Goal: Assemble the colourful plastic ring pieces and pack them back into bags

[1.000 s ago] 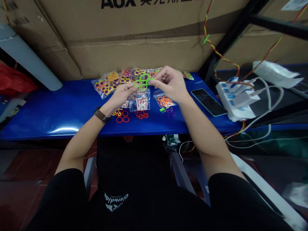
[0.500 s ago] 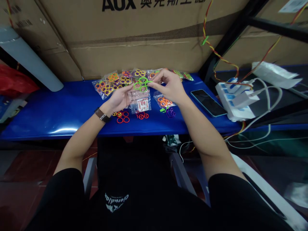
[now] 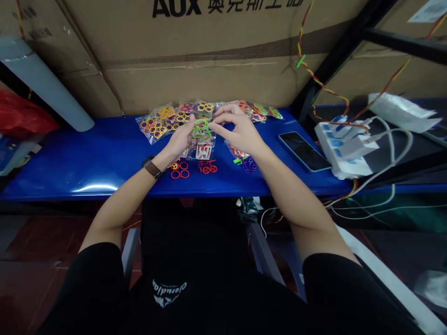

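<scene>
A bright green plastic piece of joined rings [image 3: 201, 124] is between my two hands above the blue table. My left hand [image 3: 180, 139] is closed on its left side, thumb up, and a strap shows at that wrist. At the ring piece's right edge, my right hand [image 3: 238, 130] pinches with thumb and forefinger; the exact contact is small and hard to make out. Just under the rings lies a clear plastic bag with a red-and-white card [image 3: 204, 150]. Closer to me are red ring pieces [image 3: 179, 174] and a red wheeled piece [image 3: 209, 169].
Bagged coloured rings [image 3: 159, 125] line the back of the blue table [image 3: 104, 158]. Purple parts [image 3: 249, 164] lie near the right forearm. Further right are a phone [image 3: 303, 151] and a white power strip [image 3: 344, 151] with cables. A large cardboard box [image 3: 209, 79] stands behind.
The green ring piece has tilted and come slightly lower and left. My left thumb has risen beside it, and my right fingers have shifted left along with it.
</scene>
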Tool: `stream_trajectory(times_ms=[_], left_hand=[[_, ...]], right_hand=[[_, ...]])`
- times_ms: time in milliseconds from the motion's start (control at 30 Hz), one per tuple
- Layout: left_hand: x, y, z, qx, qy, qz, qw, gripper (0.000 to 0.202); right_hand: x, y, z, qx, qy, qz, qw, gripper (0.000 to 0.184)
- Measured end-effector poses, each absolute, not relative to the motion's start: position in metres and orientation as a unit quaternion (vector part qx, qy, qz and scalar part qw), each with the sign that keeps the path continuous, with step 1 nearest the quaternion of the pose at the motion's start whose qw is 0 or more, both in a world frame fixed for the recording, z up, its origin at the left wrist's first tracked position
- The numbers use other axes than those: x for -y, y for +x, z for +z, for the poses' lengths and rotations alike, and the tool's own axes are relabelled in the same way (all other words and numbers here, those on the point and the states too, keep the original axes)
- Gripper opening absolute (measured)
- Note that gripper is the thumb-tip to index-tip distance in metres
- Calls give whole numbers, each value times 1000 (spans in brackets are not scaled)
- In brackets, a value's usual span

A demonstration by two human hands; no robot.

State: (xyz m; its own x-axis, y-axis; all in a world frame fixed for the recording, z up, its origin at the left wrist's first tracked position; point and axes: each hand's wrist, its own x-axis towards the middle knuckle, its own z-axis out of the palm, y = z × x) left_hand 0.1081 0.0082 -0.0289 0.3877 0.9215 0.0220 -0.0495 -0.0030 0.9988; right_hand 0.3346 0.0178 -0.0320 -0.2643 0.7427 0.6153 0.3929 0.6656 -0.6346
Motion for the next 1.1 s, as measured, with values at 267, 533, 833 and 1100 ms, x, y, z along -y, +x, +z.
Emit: stream_trajectory(times_ms=[267, 533, 833, 1100], left_hand=[[-22, 103, -38, -434, 607, 423, 514, 86], [-10, 96, -33, -413, 651, 336, 542, 55], [-16, 93, -37, -426, 659, 406, 469, 44], [-19, 95, -38, -419, 656, 432, 455, 57]], right_hand=[[-16, 334, -32, 768, -408, 272, 412, 68], [-43, 349, -41, 679, -416, 293, 529, 69], [-42, 365, -37, 731, -397, 298, 468, 61], [-38, 369, -30, 778, -343, 290, 439, 59]])
